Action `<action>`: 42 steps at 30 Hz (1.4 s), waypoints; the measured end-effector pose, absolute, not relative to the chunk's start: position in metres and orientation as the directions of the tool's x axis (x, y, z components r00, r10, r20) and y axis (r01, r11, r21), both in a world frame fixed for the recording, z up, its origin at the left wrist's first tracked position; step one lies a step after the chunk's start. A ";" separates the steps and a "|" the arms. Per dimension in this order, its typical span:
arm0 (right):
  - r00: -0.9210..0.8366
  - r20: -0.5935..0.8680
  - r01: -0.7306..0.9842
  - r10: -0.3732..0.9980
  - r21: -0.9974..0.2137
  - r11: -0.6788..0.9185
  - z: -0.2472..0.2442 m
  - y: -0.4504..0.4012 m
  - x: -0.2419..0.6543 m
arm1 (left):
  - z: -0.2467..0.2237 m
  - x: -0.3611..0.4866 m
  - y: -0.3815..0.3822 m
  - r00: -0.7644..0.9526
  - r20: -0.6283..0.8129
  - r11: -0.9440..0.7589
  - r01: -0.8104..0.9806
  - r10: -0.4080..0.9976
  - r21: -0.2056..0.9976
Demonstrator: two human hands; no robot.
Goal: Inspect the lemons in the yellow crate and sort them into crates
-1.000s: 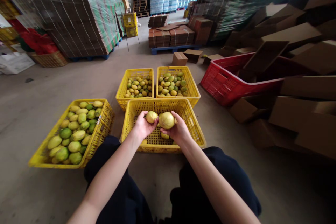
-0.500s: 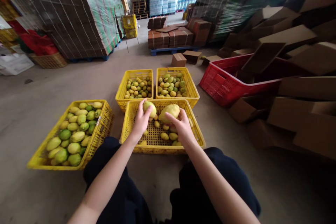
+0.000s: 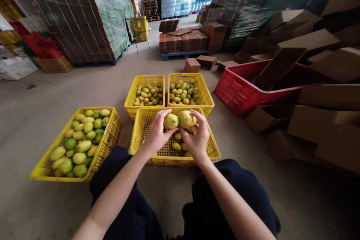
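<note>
Above the front yellow crate [image 3: 180, 160], my left hand [image 3: 158, 131] is closed round a yellow-green lemon [image 3: 170, 121]. My right hand [image 3: 198, 137] grips a larger, paler lemon [image 3: 186, 119] by its sides. The two fruits are side by side, close together or touching, with their ends turned towards me. Below them several small lemons [image 3: 176, 146] lie on the crate's perforated floor, partly hidden by my hands. Two more yellow crates stand just behind: small yellow-green lemons [image 3: 146, 95] fill the left one's bottom, and greener lemons [image 3: 182, 92] are in the right one.
Left of my knee, a yellow crate [image 3: 101, 157] holds many large green and yellow lemons. To the right are a red crate [image 3: 236, 90] and a heap of cardboard boxes [image 3: 317, 120]. Flattened cartons [image 3: 182, 41] on a blue pallet and wrapped stacks [image 3: 92, 15] stand further back.
Both hands have come together over the crate, bringing the two lemons side by side. The lemons have turned so that their ends face me.
</note>
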State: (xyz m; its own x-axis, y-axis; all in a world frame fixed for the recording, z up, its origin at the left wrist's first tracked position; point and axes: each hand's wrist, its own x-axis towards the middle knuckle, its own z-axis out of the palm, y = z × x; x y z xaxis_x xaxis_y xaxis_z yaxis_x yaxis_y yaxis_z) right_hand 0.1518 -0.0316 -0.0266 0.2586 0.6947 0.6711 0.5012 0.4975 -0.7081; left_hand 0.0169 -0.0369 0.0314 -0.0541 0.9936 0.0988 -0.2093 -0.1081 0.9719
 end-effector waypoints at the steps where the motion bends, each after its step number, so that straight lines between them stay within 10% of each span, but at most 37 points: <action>1: 0.261 0.683 0.512 0.682 -0.697 0.502 -0.026 -0.032 0.152 | 0.032 0.017 -0.037 -0.068 0.067 -0.082 -0.243 0.995 0.967; 24: 0.228 0.783 0.583 0.579 -0.586 0.562 -0.018 -0.038 0.154 | 0.021 0.010 -0.037 0.051 0.243 -0.237 -0.100 0.969 0.966; 34: 0.290 0.386 0.201 0.876 -0.919 0.339 -0.012 -0.040 0.150 | 0.017 0.011 -0.026 -0.019 -0.015 0.008 -0.312 1.000 0.950; 42: 0.267 0.054 -0.231 0.962 -0.966 0.118 -0.016 -0.033 0.151 | 0.006 0.000 -0.014 0.060 -0.165 0.175 -0.381 0.985 0.908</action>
